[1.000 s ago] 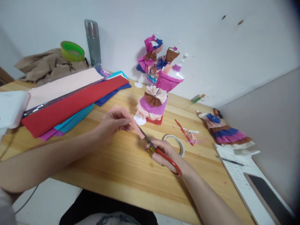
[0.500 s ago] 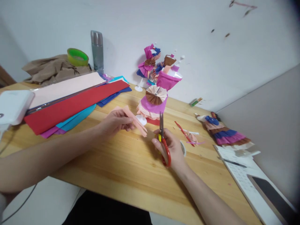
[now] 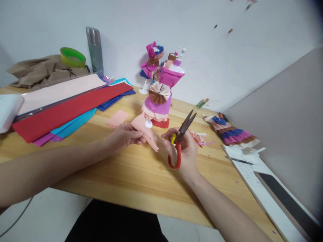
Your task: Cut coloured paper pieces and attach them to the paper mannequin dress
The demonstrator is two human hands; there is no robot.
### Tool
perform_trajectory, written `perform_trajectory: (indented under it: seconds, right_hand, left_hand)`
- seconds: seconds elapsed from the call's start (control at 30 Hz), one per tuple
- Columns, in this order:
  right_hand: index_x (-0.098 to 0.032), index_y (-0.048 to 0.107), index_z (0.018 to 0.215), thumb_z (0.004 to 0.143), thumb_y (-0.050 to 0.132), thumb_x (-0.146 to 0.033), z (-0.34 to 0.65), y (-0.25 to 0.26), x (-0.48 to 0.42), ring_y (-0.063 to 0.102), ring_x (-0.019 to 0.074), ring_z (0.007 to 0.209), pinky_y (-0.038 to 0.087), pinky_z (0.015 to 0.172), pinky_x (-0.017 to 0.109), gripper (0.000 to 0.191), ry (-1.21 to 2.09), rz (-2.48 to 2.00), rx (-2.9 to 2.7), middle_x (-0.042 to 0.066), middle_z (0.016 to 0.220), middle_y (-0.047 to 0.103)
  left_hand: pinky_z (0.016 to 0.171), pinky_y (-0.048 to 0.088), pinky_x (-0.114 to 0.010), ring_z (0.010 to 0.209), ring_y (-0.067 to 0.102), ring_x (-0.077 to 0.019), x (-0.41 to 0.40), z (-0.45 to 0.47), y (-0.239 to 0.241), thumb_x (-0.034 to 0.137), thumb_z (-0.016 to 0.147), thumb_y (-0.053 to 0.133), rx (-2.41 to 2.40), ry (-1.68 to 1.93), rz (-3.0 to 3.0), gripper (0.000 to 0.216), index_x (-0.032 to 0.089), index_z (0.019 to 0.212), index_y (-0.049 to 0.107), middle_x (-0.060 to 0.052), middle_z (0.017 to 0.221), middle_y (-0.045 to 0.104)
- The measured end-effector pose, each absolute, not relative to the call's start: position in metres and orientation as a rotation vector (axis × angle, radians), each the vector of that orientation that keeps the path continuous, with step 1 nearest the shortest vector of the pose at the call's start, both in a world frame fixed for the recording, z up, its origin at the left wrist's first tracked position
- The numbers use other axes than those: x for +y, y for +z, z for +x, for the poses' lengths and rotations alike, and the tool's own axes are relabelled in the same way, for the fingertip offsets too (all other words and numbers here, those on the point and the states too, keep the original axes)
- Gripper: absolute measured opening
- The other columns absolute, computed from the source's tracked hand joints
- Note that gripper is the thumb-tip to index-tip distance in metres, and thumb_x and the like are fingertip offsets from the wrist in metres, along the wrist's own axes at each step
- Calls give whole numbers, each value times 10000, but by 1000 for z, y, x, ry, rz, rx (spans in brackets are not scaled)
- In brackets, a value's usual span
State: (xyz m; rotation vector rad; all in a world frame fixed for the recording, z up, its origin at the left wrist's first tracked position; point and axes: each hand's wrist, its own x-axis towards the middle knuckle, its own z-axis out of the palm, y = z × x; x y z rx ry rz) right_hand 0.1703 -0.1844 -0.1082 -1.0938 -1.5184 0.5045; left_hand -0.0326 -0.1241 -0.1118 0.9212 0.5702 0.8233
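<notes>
My left hand (image 3: 127, 136) pinches a piece of peach crepe paper (image 3: 143, 127), with layers that have cuts along the lower right end. To its right my right hand (image 3: 185, 148) holds red-handled scissors (image 3: 178, 148), blades slightly apart and pointing up, away from the paper. A separate peach paper piece (image 3: 118, 118) lies on the table behind my left hand. Behind both hands stands a small dress form (image 3: 161, 102) dressed in magenta and peach paper, with a cream and brown pleated rosette at its waist.
Folded crepe paper (image 3: 73, 112) in red, blue and pink lies left, near a bottle (image 3: 95, 48) and green tape roll (image 3: 73, 57). Other dressed forms (image 3: 152, 62) stand by the wall. Paper scraps (image 3: 200, 137), a lying paper dress (image 3: 232, 132) and a white board (image 3: 252, 181) are right.
The scissors have turned and their blades have parted. The peach paper in my left hand has spread wider, and a separate piece shows on the table. The view has shifted slightly.
</notes>
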Motion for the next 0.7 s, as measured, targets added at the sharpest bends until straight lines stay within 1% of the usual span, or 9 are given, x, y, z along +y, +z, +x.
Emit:
perform_trajectory:
  seconds: [0.13, 0.23, 0.33, 0.43, 0.6, 0.7]
  right_hand:
    - [-247, 577, 1005, 745, 768, -298, 169, -107, -189, 582, 151, 653, 476, 614, 294, 326, 533, -1144, -1582, -15, 777, 645]
    - [-234, 579, 917, 736, 779, -388, 166, -106, -192, 550, 148, 601, 445, 570, 286, 311, 521, -1208, -1635, -20, 698, 612]
    - [-229, 565, 866, 731, 770, -430, 163, -106, -193, 536, 144, 567, 433, 545, 281, 316, 515, -1230, -1661, -20, 667, 597]
    - [-226, 560, 866, 719, 766, -393, 161, -107, -193, 534, 141, 565, 426, 536, 275, 303, 517, -1251, -1662, -19, 670, 596]
    - [-220, 562, 812, 742, 675, -233, 157, -110, -191, 517, 122, 567, 424, 538, 248, 134, 591, -1246, -1602, -28, 661, 569]
    - [-215, 561, 793, 724, 656, -211, 157, -108, -190, 509, 117, 561, 423, 532, 239, 118, 607, -1223, -1588, -32, 653, 557]
  left_hand:
    - [595, 470, -201, 598, 617, -96, -129, -31, -112, 192, 692, 788, 618, 819, 938, 95, 107, 728, 764, -55, 663, 722]
    - [605, 462, -206, 584, 592, -89, -134, -30, -109, 175, 728, 759, 628, 843, 942, 66, 117, 697, 761, -34, 639, 708]
    - [609, 458, -220, 589, 582, -96, -136, -30, -107, 164, 743, 746, 629, 851, 941, 62, 118, 704, 762, -31, 642, 705]
    - [605, 455, -223, 583, 574, -94, -137, -30, -106, 159, 735, 752, 628, 848, 928, 57, 112, 704, 756, -28, 630, 696]
    - [587, 456, -211, 596, 591, -97, -136, -30, -109, 217, 712, 777, 644, 837, 949, 104, 119, 715, 744, -28, 635, 690]
    - [573, 467, -210, 582, 600, -98, -134, -29, -113, 238, 675, 800, 645, 820, 960, 130, 129, 702, 733, -31, 631, 689]
